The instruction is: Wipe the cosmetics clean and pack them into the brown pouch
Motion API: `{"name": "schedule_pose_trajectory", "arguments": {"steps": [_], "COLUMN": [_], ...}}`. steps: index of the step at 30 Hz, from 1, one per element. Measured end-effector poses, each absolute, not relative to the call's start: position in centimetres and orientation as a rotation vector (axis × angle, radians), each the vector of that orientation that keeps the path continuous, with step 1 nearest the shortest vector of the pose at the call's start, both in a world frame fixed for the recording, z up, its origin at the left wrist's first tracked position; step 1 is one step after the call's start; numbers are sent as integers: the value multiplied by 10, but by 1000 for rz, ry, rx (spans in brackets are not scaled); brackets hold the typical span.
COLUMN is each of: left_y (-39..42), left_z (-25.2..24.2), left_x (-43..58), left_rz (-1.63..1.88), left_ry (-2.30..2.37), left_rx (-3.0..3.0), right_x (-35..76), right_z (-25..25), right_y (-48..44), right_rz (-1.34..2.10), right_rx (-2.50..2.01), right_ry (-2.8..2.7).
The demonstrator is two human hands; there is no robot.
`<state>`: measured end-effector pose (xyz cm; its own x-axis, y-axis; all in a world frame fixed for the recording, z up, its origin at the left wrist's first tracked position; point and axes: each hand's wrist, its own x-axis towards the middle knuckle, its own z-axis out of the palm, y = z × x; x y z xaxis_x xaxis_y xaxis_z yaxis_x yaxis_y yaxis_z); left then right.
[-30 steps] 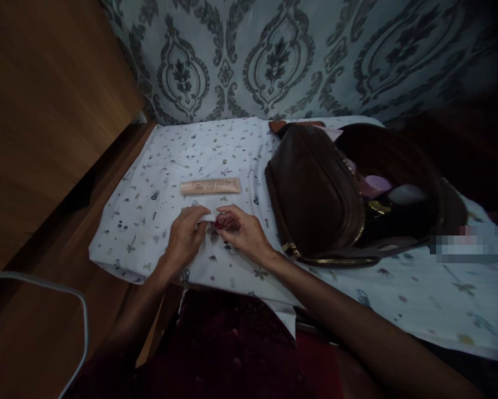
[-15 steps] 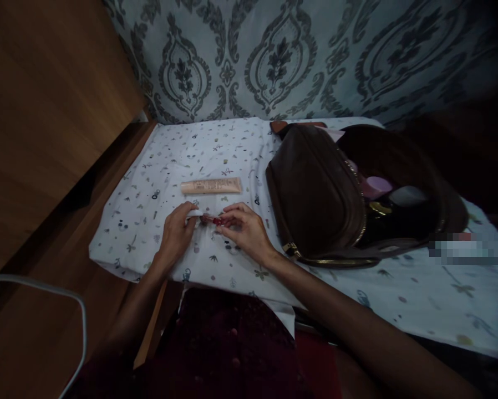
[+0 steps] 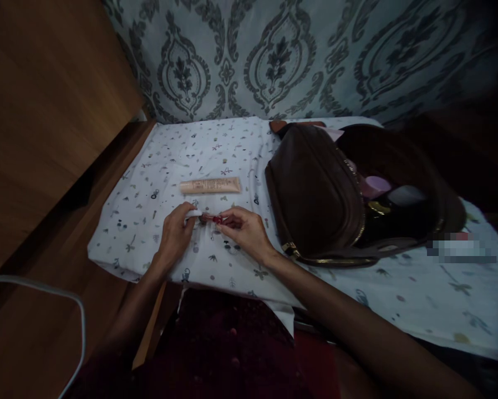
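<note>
On the near part of the white patterned cloth surface, the left hand has its grip closed on a small white cap. The right hand pinches a slim red stick. The two pieces meet end to end and seem not fully joined. A peach squeeze tube lies just beyond them.

Between the hands: small red piece pinched in right hand, glossy, looks like hard plastic. White piece in left hand: matt, material unclear. Under both hands: white printed cloth, matt, lightly creased. Just beyond the hands: peach tube, smooth plastic, satin. Right of right hand: dark brown bag, leather-look, soft sheen; zip gold-tone metal, shiny. Left of left hand: wood panel, smooth, low gloss.
</note>
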<state>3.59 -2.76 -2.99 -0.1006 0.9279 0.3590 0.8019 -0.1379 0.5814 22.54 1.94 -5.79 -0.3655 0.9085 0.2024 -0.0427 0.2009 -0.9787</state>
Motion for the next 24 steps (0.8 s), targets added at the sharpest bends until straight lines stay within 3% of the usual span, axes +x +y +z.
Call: {"name": "schedule_pose_trajectory", "arguments": {"steps": [8, 24], "left_y": [-28, -28], "left_z": [-29, -30], "left_x": [37, 36], "left_rz": [1048, 1053], "left_ry": [1948, 1937], "left_rx": [1999, 2023], "right_x": [223, 223], "right_z": [-56, -56], "right_y": [18, 19], "right_rz": [1589, 1528], "right_rx": [-875, -828], "right_ry": [-1409, -1438]}}
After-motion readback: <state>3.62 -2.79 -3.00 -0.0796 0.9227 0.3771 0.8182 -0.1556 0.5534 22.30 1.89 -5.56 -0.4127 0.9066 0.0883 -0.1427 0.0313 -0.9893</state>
